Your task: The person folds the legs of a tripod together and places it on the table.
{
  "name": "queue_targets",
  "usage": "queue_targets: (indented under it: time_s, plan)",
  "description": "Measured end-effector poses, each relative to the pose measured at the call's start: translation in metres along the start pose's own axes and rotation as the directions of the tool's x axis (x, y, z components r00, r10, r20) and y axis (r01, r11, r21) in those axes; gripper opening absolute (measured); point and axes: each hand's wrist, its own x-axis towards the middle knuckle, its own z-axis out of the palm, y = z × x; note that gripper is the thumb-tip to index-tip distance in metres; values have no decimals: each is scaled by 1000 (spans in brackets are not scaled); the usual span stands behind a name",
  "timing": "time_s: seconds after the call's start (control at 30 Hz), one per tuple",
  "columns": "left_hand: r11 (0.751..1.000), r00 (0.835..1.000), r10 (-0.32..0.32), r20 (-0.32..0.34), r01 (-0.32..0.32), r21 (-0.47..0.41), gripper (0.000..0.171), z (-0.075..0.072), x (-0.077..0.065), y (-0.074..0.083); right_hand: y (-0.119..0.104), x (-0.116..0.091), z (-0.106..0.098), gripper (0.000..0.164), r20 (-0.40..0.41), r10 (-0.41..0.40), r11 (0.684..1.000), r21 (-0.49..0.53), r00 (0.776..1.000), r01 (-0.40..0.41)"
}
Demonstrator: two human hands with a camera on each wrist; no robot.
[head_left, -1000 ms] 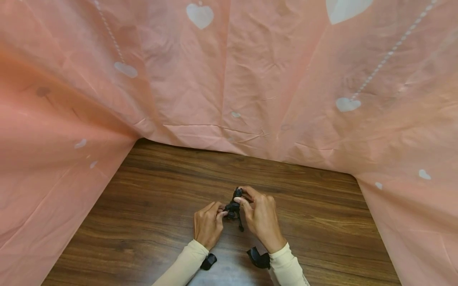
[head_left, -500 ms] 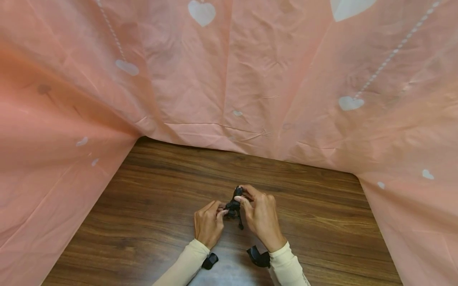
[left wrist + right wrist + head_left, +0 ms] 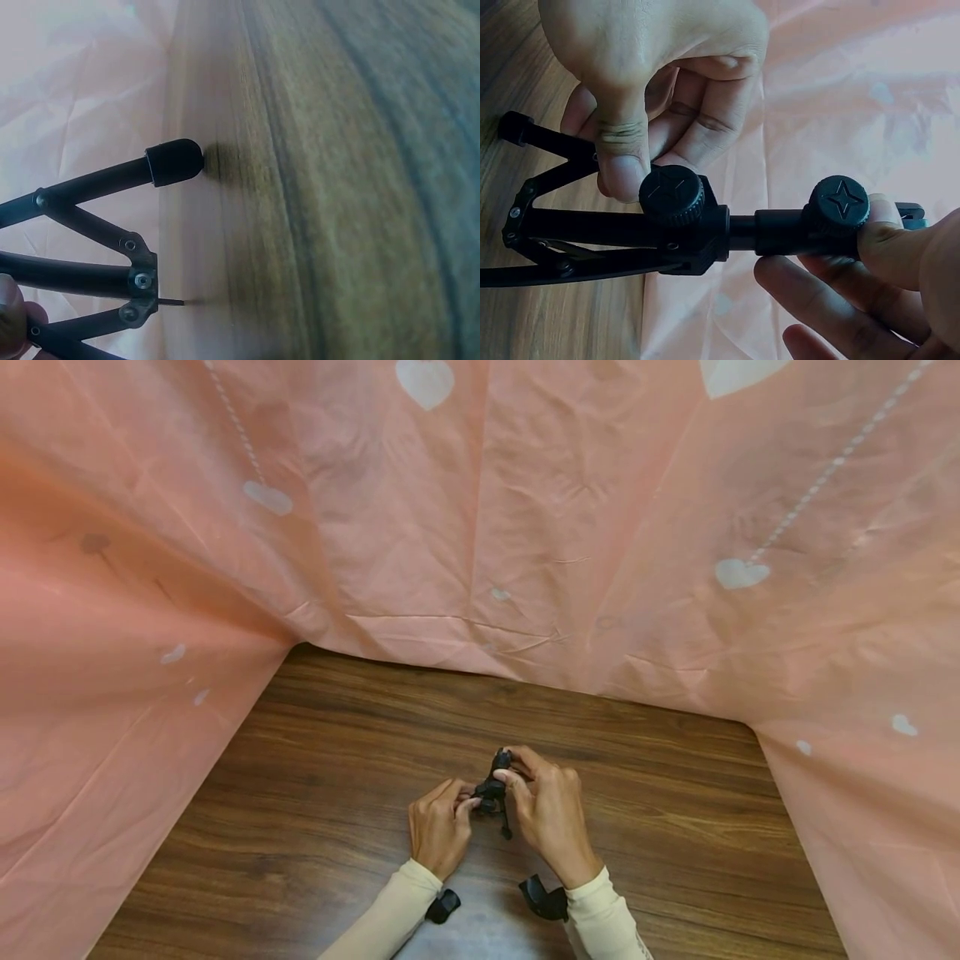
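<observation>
A small black tripod [image 3: 491, 789] is held between both hands over the wooden table. My left hand [image 3: 437, 827] pinches it at the legs, thumb beside the lower round knob [image 3: 672, 195] in the right wrist view. Around the upper end, by the star-marked knob [image 3: 840, 202], my right hand [image 3: 553, 814] grips with thumb and fingers. The legs are partly spread, joined to the central rod by hinged braces. A rounded leg foot [image 3: 175, 161] shows close over the wood in the left wrist view.
The wooden table [image 3: 360, 727] lies under the hands. Pink heart-print sheeting [image 3: 420, 552] hangs at the back and both sides. Black wrist-worn devices [image 3: 543, 897] sit at the inner wrists, by the cream sleeves [image 3: 390, 910].
Both hands keep their hold on the tripod. Its leg end has shifted slightly upward in the head view, and the whole head view has moved a little.
</observation>
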Motion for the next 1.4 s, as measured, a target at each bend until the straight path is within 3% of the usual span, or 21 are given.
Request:
queue_targets:
  time_s: [1.03, 1.17, 1.4]
  plan:
    - [985, 989, -140, -47, 134, -105, 25, 7, -2, 9, 1, -1, 0, 21, -2, 12, 1000, 14, 1000, -12]
    - [987, 992, -127, -5, 126, -102, 22, 4, 1, 8, 2, 0, -2, 22, -2, 14, 999, 31, 1000, -14]
    - [981, 984, -111, 139, 130, -142, 19, -6, 9, 5, 5, 1, -1, 25, 23, 67, 991, 116, 997, -69]
